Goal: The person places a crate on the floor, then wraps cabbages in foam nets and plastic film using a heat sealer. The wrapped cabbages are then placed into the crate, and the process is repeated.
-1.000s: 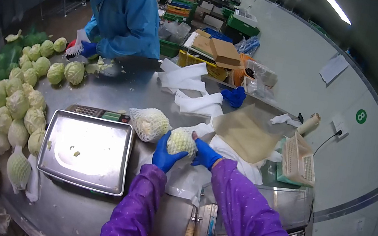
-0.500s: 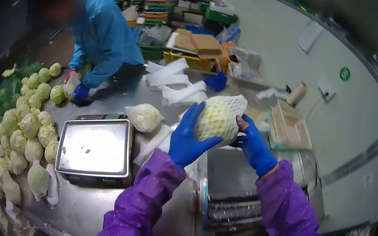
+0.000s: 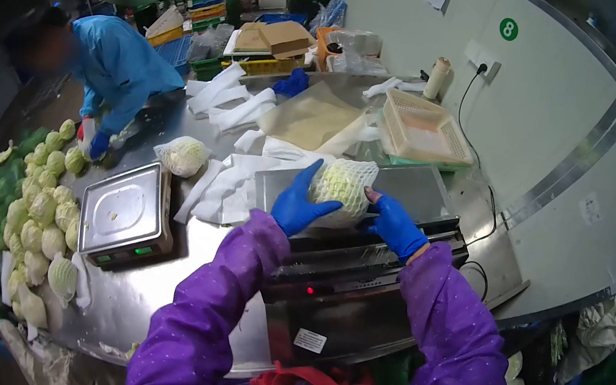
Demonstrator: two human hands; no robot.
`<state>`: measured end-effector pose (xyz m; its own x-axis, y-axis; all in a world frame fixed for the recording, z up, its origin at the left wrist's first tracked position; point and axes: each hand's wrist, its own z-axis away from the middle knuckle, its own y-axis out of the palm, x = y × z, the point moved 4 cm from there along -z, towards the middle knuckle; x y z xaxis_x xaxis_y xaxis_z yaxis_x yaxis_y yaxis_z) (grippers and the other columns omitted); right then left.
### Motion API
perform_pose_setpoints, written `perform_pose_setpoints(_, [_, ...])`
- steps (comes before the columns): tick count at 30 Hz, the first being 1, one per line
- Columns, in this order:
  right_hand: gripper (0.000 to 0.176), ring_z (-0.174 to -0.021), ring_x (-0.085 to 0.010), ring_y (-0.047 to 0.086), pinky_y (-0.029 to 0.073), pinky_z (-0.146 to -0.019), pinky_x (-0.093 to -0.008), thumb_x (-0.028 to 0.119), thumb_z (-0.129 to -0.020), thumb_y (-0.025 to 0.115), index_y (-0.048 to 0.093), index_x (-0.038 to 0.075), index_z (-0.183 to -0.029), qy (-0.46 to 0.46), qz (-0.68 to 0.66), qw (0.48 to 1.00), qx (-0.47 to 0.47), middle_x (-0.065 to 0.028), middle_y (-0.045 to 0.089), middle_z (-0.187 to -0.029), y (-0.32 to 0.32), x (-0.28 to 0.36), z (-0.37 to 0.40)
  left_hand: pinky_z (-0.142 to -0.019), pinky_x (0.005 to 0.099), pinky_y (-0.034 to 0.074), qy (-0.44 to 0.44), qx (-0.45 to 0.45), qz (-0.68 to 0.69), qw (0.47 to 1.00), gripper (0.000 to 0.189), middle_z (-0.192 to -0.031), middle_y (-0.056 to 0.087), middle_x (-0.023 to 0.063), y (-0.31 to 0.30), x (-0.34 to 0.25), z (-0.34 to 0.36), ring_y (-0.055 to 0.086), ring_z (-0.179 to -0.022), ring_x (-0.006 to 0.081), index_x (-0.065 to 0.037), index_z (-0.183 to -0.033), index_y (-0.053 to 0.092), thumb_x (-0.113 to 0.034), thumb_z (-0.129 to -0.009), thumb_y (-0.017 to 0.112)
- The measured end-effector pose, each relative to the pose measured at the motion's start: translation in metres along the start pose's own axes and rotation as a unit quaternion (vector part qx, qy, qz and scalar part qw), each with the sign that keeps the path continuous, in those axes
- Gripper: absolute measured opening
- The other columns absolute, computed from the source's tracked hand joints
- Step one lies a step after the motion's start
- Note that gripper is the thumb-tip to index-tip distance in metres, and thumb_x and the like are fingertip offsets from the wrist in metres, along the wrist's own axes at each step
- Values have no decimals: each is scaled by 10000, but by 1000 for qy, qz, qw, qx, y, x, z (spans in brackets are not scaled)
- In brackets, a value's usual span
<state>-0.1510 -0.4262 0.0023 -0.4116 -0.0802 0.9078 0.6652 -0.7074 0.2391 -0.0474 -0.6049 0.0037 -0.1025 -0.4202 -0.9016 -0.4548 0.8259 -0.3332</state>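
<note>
Between my two blue-gloved hands is a pale green cabbage point(image 3: 342, 190) in a white foam net sleeve. My left hand point(image 3: 305, 202) cups it from the left, thumb across its lower front. At its right side, my right hand point(image 3: 393, 223) grips it, fingertips at the netting; a bare fingertip pokes out of the glove. The cabbage is above a flat metal wrapping machine point(image 3: 344, 273) with a small red light. Left of the machine, a second netted cabbage point(image 3: 183, 156) sits on the table behind a digital scale point(image 3: 122, 211).
Many cabbages point(image 3: 43, 209) are heaped along the left edge. White foam sleeves point(image 3: 225, 188) and brown sheets point(image 3: 315, 118) lie behind the machine. A cream basket point(image 3: 421, 130) stands at back right, near a cable on the wall. Across the table, a co-worker point(image 3: 124, 61) in blue handles a cabbage.
The view has swung right and down. My hands have brought the netted cabbage lower, over the machine, keeping hold of it. The co-worker stays bent over the cabbages.
</note>
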Motion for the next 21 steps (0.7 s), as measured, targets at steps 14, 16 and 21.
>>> perform_pose_setpoints(14, [506, -938, -262, 545, 428, -814, -391, 59, -756, 553, 534, 189, -1244, -363, 764, 500, 183, -94, 574, -998, -107, 38, 68, -707, 391, 465, 164, 182, -401, 883, 315, -926, 644, 77, -70, -36, 95, 601, -833, 274, -183, -1078, 641, -165, -765, 670])
perform_pose_setpoints(16, [528, -951, -256, 543, 429, -807, -383, 53, -781, 528, 505, 240, -1274, -370, 800, 414, 228, -98, 560, -1061, -103, 33, 63, -667, 416, 471, 188, 262, -460, 828, 313, -840, 626, 75, -64, -30, 95, 599, -758, 289, -194, -1074, 618, -130, -768, 606])
perform_pose_setpoints(21, [520, -933, -252, 558, 434, -772, -380, 58, -826, 468, 477, 304, -1285, -410, 786, 364, 285, -106, 536, -1120, -96, 17, 45, -661, 406, 459, 180, 383, -533, 733, 351, -844, 582, 77, -51, -14, 90, 594, -757, 283, -276, -1119, 596, -123, -812, 522])
